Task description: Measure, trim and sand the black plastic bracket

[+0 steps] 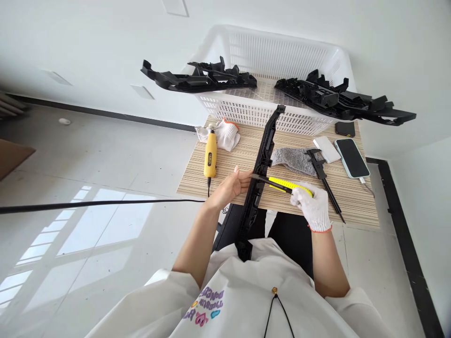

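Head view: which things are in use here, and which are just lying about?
In use: long black plastic part, steadied by bare left hand; yellow-handled tool, gripped in gloved right hand.

Lying about: yellow rotary tool, white gloves, grey cloth, caliper, phone, white basket bearing black parts.

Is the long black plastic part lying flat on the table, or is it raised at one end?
Raised at one end. The long black plastic part leans its far end on the white basket rim; the left hand steadies it.
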Available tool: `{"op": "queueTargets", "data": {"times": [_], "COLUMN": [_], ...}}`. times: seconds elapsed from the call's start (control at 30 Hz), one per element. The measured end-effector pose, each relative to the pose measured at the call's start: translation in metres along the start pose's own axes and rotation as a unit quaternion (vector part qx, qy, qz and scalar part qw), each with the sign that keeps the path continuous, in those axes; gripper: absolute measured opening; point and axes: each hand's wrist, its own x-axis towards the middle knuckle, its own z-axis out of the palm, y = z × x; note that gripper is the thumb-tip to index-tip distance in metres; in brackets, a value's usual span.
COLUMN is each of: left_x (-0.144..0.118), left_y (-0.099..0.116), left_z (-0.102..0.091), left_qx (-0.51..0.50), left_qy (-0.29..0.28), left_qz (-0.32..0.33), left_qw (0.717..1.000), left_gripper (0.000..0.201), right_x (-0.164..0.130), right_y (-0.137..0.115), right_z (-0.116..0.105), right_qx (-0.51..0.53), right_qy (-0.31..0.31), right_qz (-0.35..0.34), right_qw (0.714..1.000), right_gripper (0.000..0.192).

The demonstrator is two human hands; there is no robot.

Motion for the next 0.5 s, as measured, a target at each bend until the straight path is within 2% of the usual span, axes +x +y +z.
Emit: {"op": "queueTargets", "data": {"times": [0.07, 0.17, 0.27, 0.3, 0.43, 0.5], "left_x": [0.0, -0.001, -0.004, -0.005, -0.009, -0.01], "left_y": [-0.001, -0.002, -0.001, 0.0, 0.005, 0.005], "left_z": [-0.001, -0.003, -0.002, -0.001, 0.002, 0.002], "left_qx": [0.001, 0.002, 0.021, 0.035, 0.093, 0.106], "left_qy": [0.001, -0.001, -0.018, -0.027, -0.06, -0.063], "left_qz": [0.0, 0.011, 0.027, 0.031, 0.037, 0.036], "left_qw": [1.0, 1.0, 0.999, 0.999, 0.993, 0.992], "left_gripper": [0.081, 0.078, 0.074, 0.077, 0.104, 0.105], "right_x": [0.0, 0.0, -0.001, -0.001, -0.002, -0.003], "right_y": [0.0, -0.001, -0.001, 0.0, 0.002, 0.003], "right_z": [-0.002, -0.005, -0.007, -0.008, -0.013, -0.014], "right_qx": [0.007, -0.018, -0.01, -0.009, -0.046, -0.035], "right_qy": [0.017, -0.013, 0.036, 0.039, -0.019, -0.009], "right_qz": [-0.002, 0.015, -0.008, -0.008, 0.005, -0.006], "right_qw": [1.0, 1.0, 0.999, 0.999, 0.999, 0.999], "right_gripper": [0.023, 0.023, 0.024, 0.024, 0.029, 0.031]}}
